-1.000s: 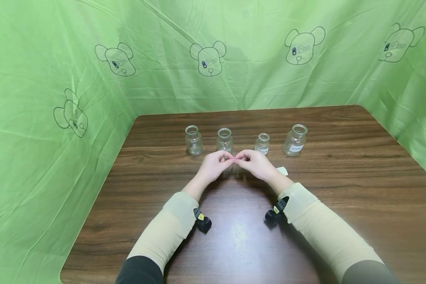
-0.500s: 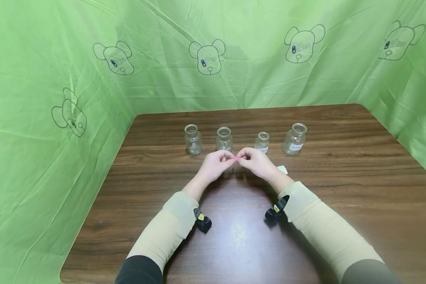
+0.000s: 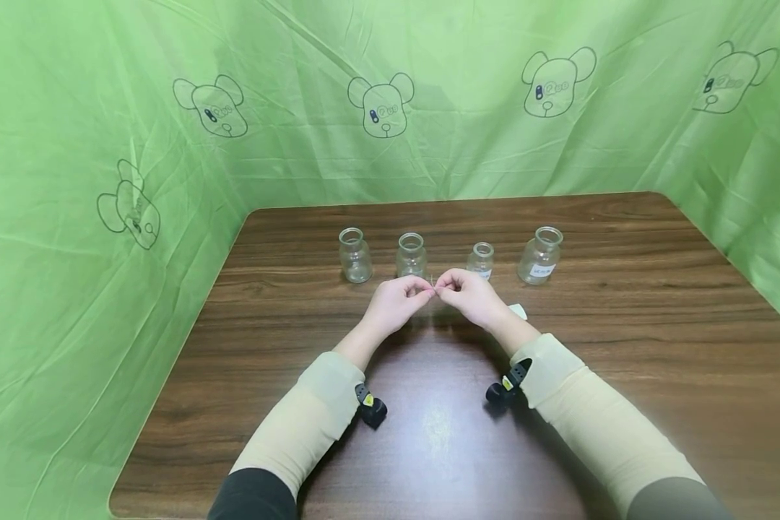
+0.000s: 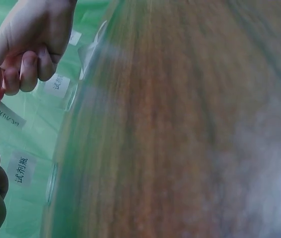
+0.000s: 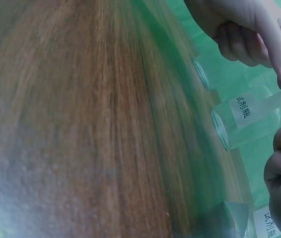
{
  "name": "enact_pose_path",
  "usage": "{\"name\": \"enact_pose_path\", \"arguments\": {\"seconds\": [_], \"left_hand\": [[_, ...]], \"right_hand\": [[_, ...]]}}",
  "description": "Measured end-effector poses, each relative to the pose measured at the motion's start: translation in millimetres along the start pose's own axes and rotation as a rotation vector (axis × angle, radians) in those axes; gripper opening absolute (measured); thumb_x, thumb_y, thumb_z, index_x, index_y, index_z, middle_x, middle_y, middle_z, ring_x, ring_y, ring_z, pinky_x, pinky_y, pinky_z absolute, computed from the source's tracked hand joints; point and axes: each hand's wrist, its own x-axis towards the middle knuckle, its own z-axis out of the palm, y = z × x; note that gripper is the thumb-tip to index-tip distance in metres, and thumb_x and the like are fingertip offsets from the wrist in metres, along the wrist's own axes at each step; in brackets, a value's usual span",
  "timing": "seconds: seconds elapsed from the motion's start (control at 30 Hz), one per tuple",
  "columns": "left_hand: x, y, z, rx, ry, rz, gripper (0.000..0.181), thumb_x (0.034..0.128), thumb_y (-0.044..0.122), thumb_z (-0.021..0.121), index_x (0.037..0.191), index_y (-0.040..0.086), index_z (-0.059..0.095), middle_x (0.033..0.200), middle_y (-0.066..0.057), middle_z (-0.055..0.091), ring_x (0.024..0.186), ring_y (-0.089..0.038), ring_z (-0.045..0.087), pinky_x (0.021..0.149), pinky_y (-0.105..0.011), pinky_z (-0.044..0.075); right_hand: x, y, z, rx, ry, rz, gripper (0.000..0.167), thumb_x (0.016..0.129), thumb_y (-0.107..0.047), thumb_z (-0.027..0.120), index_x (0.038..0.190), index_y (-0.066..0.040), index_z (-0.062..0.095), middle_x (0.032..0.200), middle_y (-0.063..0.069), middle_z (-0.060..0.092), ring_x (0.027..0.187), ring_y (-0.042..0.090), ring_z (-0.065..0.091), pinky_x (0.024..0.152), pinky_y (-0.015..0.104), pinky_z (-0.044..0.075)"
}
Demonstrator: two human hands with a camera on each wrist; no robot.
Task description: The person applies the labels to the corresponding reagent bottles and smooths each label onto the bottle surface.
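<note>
Both hands meet in front of the glass jars in the head view, thumbs and forefingers pinched together. Between the fingertips of my left hand (image 3: 393,302) and right hand (image 3: 471,297) is a small white paper label (image 4: 10,115) with printed characters. Fingers cover part of it, and it shows only as a thin sliver in the head view. Behind the hands stand the second jar from the left (image 3: 412,251) and a smaller jar (image 3: 483,254), each bearing a white label. The leftmost jar (image 3: 356,260) shows no label; the rightmost jar (image 3: 539,258) has one.
A white piece of paper (image 3: 518,311) lies on the wooden table (image 3: 656,347), partly behind the right wrist. Green cloth (image 3: 455,159) with printed bear heads hangs behind the table and along its sides. All the jars stand upright without lids.
Both pinched hands have shifted very slightly to the right. A thin sliver now sticks up above the fingertips. The jars and the paper stay where they were.
</note>
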Motion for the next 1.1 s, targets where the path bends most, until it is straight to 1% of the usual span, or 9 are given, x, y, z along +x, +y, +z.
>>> {"name": "enact_pose_path", "arguments": {"seconds": [0.13,0.23,0.33,0.47,0.57,0.7,0.9,1.0,1.1], "left_hand": [[1.0,0.3,-0.3,0.015,0.017,0.015,0.016,0.087,0.031,0.065,0.091,0.016,0.071,0.056,0.006,0.043,0.049,-0.007,0.039,0.048,-0.024,0.034],[1.4,-0.5,0.2,0.024,0.019,0.02,0.015,0.0863,0.031,0.066,0.091,0.017,0.07,0.056,0.006,0.043,0.049,-0.006,0.038,0.048,-0.024,0.034],[1.3,-0.6,0.5,0.04,0.009,0.028,0.015,0.0868,0.03,0.066,0.092,0.017,0.07,0.057,0.006,0.043,0.049,-0.007,0.038,0.048,-0.024,0.034],[1.3,-0.3,1.2,0.053,-0.011,0.037,0.015,0.0878,0.03,0.064,0.092,0.017,0.07,0.057,0.006,0.043,0.05,-0.007,0.039,0.048,-0.024,0.034],[1.6,0.4,1.2,0.047,-0.011,0.042,0.014,0.0874,0.029,0.065,0.091,0.017,0.07,0.057,0.006,0.043,0.05,-0.007,0.039,0.048,-0.024,0.034],[1.7,1.0,0.5,0.04,0.001,0.049,0.013,0.0865,0.028,0.066,0.09,0.016,0.07,0.057,0.006,0.043,0.05,-0.007,0.039,0.048,-0.024,0.034],[1.9,-1.1,-0.3,0.031,0.007,0.035,0.014,0.0857,0.029,0.067,0.091,0.017,0.071,0.057,0.006,0.043,0.05,-0.006,0.039,0.048,-0.023,0.034],[2.1,-1.9,-0.8,0.032,0.008,0.035,0.014,0.086,0.03,0.067,0.091,0.017,0.071,0.056,0.006,0.043,0.049,-0.007,0.038,0.047,-0.024,0.034],[1.8,-2.2,-1.1,0.038,0.006,0.038,0.015,0.0865,0.031,0.066,0.092,0.017,0.071,0.056,0.006,0.043,0.048,-0.007,0.038,0.047,-0.024,0.034]], "right_hand": [[0.5,0.6,0.6,0.009,-0.002,-0.011,0.006,0.085,-0.01,0.064,0.087,-0.005,0.064,0.074,0.002,0.056,0.073,0.018,0.051,0.067,0.031,0.042],[0.1,-0.3,0.0,0.023,-0.017,0.0,0.006,0.085,-0.01,0.064,0.087,-0.004,0.064,0.073,0.001,0.055,0.072,0.017,0.051,0.066,0.029,0.041],[-0.4,-1.1,-1.4,0.045,-0.044,0.024,0.009,0.086,-0.009,0.064,0.09,-0.002,0.064,0.071,-0.001,0.053,0.066,0.014,0.047,0.06,0.026,0.039],[-0.5,0.5,-2.9,0.076,-0.079,0.071,0.011,0.088,-0.007,0.062,0.094,0.003,0.064,0.069,-0.001,0.051,0.057,0.012,0.042,0.051,0.024,0.036],[-0.5,1.1,-3.6,0.072,-0.088,0.077,0.012,0.089,-0.006,0.06,0.094,0.004,0.063,0.069,0.0,0.05,0.055,0.012,0.042,0.049,0.024,0.036],[-1.2,-1.1,-4.7,0.075,-0.09,0.062,0.011,0.088,-0.007,0.061,0.093,0.002,0.064,0.069,-0.001,0.051,0.054,0.011,0.042,0.049,0.024,0.036],[-2.1,0.2,-5.6,0.093,-0.096,0.04,0.012,0.089,-0.013,0.063,0.094,-0.002,0.066,0.068,0.002,0.052,0.054,0.012,0.042,0.048,0.024,0.035],[-2.5,0.2,-5.7,0.067,-0.097,0.033,0.015,0.09,-0.017,0.062,0.095,-0.003,0.066,0.068,0.002,0.051,0.054,0.014,0.043,0.048,0.025,0.036],[-1.9,0.2,-4.8,0.023,-0.089,0.024,0.015,0.09,-0.019,0.062,0.093,-0.006,0.066,0.069,0.001,0.052,0.057,0.015,0.045,0.051,0.026,0.037]]}}
